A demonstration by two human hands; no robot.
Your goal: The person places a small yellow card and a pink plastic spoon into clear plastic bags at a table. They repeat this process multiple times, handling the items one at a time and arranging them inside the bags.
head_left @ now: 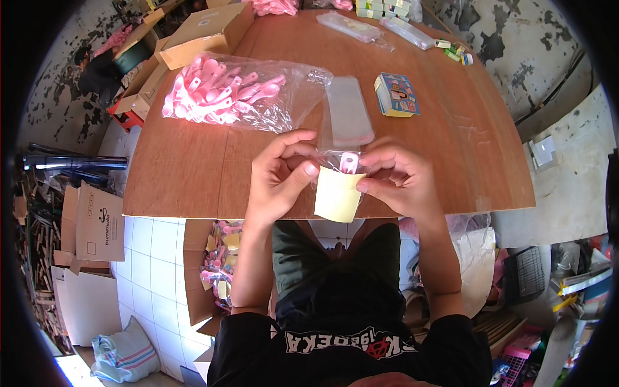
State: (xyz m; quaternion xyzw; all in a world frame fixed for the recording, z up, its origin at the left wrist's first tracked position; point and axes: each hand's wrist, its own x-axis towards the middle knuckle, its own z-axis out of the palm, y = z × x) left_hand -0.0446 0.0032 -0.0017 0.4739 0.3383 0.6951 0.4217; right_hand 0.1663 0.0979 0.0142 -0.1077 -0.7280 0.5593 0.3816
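In front of me, over the table's near edge, both hands hold a small clear plastic bag (330, 157). A pale yellow card (338, 197) sits at its lower part; whether it is fully inside I cannot tell. The holed handle end of a pink spoon (349, 162) shows above the card, the rest hidden behind it. My left hand (278, 173) pinches the bag's left edge between thumb and fingers. My right hand (401, 175) grips the right side, thumb against the card's upper corner. Just beyond lies a stack of flat clear bags (349, 113).
A large open plastic bag of pink spoons (222, 90) lies left on the wooden table (187, 174). A stack of printed cards (397, 95) stands at right. A cardboard box (207, 33) sits at the far left. Below the table, a carton (196, 271) holds several packed spoons.
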